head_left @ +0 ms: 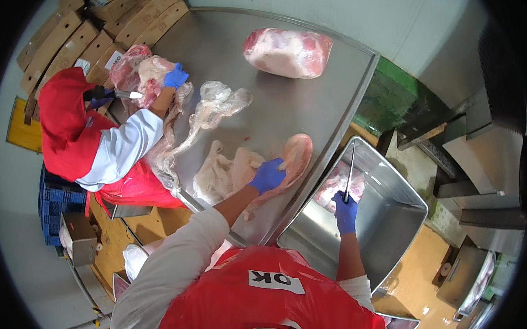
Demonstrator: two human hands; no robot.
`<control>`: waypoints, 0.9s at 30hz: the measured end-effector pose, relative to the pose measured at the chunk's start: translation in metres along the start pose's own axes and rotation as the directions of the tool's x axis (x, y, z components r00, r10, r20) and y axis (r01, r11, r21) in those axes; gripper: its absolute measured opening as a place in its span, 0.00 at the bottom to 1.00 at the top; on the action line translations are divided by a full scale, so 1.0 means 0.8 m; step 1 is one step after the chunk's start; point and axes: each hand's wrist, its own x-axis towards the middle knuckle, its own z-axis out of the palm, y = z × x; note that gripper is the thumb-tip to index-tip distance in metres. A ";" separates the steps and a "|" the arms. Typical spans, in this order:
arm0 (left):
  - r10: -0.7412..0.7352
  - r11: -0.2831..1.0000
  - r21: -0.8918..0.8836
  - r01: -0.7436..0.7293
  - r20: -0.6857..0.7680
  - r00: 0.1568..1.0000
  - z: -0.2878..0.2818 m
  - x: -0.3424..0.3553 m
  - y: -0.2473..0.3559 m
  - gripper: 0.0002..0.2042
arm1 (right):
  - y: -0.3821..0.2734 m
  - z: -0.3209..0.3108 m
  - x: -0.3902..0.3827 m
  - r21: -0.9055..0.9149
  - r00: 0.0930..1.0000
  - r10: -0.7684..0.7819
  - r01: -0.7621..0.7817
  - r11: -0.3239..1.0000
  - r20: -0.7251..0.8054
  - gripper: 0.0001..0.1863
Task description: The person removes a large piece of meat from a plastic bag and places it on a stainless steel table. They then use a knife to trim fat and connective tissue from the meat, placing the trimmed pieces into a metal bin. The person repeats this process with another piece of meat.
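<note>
On the steel table, my left hand (268, 176), in a blue glove, is closed on the near edge of a pale pink flap of fatty skin (298, 152). Crumpled pale sheets (217, 173), perhaps skin or plastic film, lie left of that hand. My right hand (346, 212), also gloved in blue, grips a long knife (350, 167) by its dark handle, blade pointing away from me. It is over a deep steel tub (392, 218), and a raw meat piece (331, 185) lies in the tub beneath the blade.
A large raw meat cut (287, 53) rests at the table's (221, 44) far side. At left a co-worker in a red hood (67, 126) holds a knife (128, 94) by another meat piece (153, 73). Clear plastic wrap (210, 107) lies between us. Cardboard boxes (146, 27) are stacked behind.
</note>
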 end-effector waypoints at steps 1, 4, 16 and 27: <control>-0.065 0.996 -0.064 0.062 -0.032 0.997 -0.014 -0.007 0.015 0.13 | -0.003 -0.006 -0.008 -0.031 1.000 -0.025 0.025 0.999 0.007 0.14; -0.180 0.969 -0.197 0.147 -0.162 0.970 -0.081 -0.038 0.042 0.10 | 0.012 -0.015 -0.005 -0.099 0.991 -0.133 0.131 0.986 -0.015 0.17; -0.734 0.664 -0.101 0.741 -0.275 0.621 -0.164 -0.146 -0.141 0.65 | -0.079 0.161 0.080 -0.693 0.718 -0.650 0.601 0.398 0.249 0.24; -0.679 0.692 -0.429 0.580 -0.114 0.726 -0.120 -0.180 -0.106 0.36 | 0.001 0.335 -0.064 -0.096 0.732 -0.135 0.265 0.960 0.668 0.44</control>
